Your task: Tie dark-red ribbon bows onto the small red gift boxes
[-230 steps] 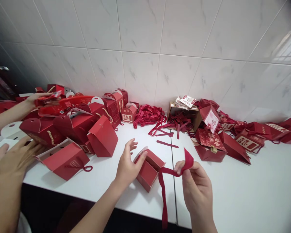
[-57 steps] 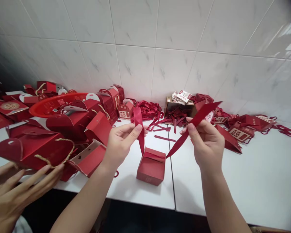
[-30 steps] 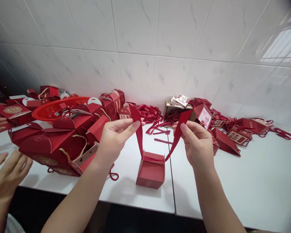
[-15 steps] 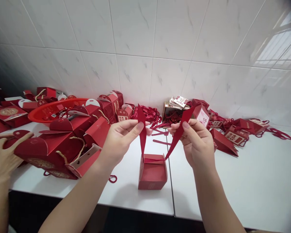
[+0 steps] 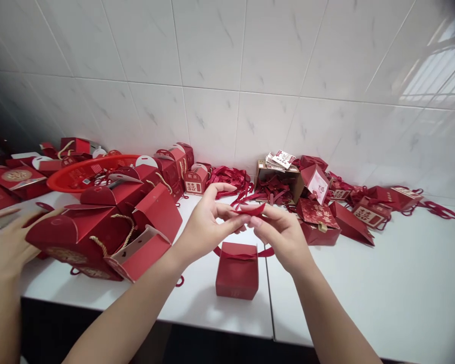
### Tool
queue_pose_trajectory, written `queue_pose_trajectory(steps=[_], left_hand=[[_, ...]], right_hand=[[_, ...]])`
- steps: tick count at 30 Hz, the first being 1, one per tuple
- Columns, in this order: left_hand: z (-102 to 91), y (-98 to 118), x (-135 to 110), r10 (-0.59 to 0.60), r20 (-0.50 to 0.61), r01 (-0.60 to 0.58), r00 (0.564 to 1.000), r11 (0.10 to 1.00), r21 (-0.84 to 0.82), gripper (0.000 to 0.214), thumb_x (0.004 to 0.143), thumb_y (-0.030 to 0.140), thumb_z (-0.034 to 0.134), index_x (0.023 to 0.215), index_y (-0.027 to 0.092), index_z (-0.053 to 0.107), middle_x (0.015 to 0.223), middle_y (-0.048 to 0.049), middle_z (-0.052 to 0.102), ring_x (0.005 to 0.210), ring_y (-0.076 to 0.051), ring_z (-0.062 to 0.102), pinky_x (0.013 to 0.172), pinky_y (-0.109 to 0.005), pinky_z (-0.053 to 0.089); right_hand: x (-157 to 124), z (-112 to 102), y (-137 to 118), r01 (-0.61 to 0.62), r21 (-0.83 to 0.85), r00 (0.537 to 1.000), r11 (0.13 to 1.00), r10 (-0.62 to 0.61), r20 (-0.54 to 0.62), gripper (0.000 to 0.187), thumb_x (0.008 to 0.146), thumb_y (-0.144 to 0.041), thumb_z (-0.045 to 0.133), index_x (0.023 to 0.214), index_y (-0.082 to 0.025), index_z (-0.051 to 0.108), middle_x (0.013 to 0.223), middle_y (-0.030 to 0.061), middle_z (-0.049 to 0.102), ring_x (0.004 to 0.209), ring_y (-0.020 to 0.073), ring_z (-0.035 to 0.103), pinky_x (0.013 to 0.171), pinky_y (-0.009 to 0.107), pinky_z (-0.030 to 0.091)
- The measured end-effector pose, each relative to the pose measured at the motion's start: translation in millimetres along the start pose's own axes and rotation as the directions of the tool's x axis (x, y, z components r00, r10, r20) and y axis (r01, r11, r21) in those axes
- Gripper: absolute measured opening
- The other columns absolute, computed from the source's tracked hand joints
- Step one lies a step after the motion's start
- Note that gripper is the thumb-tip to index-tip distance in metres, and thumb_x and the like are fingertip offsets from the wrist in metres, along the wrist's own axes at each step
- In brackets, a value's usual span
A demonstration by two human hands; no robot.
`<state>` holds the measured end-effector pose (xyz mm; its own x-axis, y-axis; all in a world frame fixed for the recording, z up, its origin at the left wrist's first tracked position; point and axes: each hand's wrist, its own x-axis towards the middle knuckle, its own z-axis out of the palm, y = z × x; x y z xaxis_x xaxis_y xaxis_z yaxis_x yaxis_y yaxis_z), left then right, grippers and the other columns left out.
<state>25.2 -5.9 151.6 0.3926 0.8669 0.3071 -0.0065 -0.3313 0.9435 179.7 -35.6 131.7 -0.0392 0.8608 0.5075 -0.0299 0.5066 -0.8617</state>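
Note:
A small red gift box (image 5: 237, 273) stands on the white counter (image 5: 382, 293) near its front edge. A dark red ribbon (image 5: 252, 210) is threaded through the box's top, and its two ends meet just above the box. My left hand (image 5: 205, 227) and my right hand (image 5: 282, 235) have come together there, each pinching a ribbon end between thumb and fingers. Both hands hover a little above the box and do not touch it.
Another person's hand (image 5: 3, 247) at the left touches a large red rope-handled box (image 5: 76, 237). A red basket (image 5: 81, 172), many red boxes, loose ribbons (image 5: 227, 177) and a brown carton (image 5: 275, 174) with cards line the tiled wall.
My hands have dropped and come together over the box, bringing the two raised ribbon ends to cross. The box has stayed in place.

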Motion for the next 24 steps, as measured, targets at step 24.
queue_pose_trajectory(steps=[24], left_hand=[[-8.6, -27.9, -7.9, 0.165, -0.136, -0.158, 0.977, 0.985, 0.062, 0.024, 0.081, 0.028, 0.06, 0.101, 0.021, 0.07, 0.084, -0.0066, 0.069, 0.082, -0.02, 0.063, 0.078, -0.032, 0.048]], right_hand=[[-13.5, -23.5, 34.1, 0.541, -0.558, 0.821, 0.629, -0.539, 0.189, 0.043, 0.086, -0.006, 0.051, 0.12, -0.029, 0.062, 0.113, 0.0074, 0.068, 0.105, 0.0243, 0.062, 0.088, 0.044, 0.053]])
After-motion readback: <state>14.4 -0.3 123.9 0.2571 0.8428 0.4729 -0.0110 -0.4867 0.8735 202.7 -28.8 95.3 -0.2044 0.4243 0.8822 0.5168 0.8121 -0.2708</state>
